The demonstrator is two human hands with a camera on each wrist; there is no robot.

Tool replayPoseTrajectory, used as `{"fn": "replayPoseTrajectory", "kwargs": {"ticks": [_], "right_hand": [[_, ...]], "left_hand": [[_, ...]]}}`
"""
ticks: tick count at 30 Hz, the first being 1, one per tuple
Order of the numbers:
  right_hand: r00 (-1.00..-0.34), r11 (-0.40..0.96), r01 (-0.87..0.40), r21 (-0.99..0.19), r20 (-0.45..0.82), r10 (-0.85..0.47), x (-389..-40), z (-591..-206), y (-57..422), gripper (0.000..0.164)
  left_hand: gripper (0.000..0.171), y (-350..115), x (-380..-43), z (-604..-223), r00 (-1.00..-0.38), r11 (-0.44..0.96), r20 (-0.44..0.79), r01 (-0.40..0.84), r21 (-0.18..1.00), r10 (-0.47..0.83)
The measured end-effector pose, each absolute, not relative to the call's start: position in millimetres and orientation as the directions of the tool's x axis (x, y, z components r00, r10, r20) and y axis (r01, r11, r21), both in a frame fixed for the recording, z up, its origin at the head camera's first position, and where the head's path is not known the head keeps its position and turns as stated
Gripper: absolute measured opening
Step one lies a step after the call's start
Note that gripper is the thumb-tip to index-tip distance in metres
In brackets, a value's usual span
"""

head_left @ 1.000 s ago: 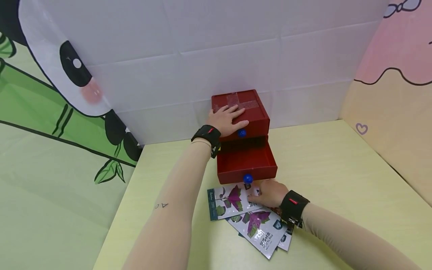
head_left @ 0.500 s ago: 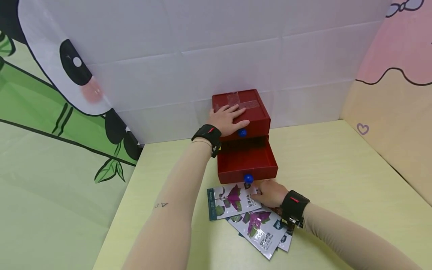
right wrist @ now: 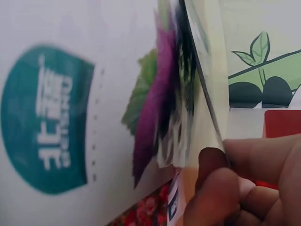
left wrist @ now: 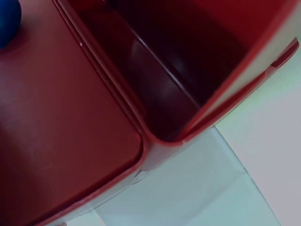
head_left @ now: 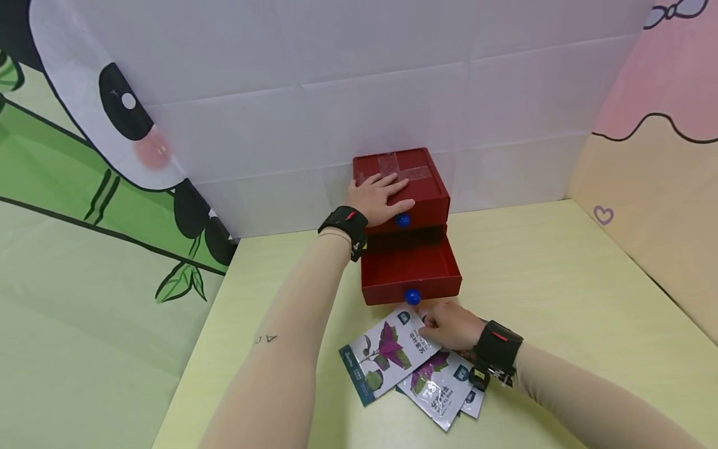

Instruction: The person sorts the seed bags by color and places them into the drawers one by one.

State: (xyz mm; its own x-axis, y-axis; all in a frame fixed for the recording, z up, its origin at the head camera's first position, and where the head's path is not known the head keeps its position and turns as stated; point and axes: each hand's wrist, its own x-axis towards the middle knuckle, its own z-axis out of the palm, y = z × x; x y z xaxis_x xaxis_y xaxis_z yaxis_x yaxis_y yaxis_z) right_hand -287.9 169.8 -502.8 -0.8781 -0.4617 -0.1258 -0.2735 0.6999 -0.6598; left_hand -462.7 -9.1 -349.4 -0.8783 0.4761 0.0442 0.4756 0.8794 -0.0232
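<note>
A red two-drawer box stands against the back wall, its lower drawer pulled out. My left hand rests flat on top of it with the fingers spread. In the left wrist view the inside of the drawer shows, with the blue knob at the corner. Below the drawer front, my right hand pinches the right end of a white seed packet printed with purple leaves. Thumb and finger grip its edge in the right wrist view, where my right hand shows.
Under the held packet, several more packets lie overlapped on the pale table. A packet with a teal logo fills the left of the right wrist view. The back wall is a white printed sheet.
My right hand has moved slightly right, and the top packet has turned, its left end swinging toward me. The left hand and the drawer are unmoved.
</note>
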Motion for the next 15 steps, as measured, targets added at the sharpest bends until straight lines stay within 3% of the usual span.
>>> {"fn": "replayPoseTrajectory", "kwargs": {"ticks": [9,15], "right_hand": [[-0.855,0.633,-0.239,-0.737,-0.149,-0.496,-281.2,-494.9,171.7,0.009],[-0.845,0.602,-0.227,-0.765,-0.153,-0.513,-275.2,-493.0,183.6,0.02]], "left_hand": [[0.072,-8.4,-466.7,-352.2,-0.883,0.884,0.037,0.466,-0.035,0.467],[0.072,-8.7,-464.2,-351.0,-0.881,0.882,0.045,0.469,-0.036,0.47]]}}
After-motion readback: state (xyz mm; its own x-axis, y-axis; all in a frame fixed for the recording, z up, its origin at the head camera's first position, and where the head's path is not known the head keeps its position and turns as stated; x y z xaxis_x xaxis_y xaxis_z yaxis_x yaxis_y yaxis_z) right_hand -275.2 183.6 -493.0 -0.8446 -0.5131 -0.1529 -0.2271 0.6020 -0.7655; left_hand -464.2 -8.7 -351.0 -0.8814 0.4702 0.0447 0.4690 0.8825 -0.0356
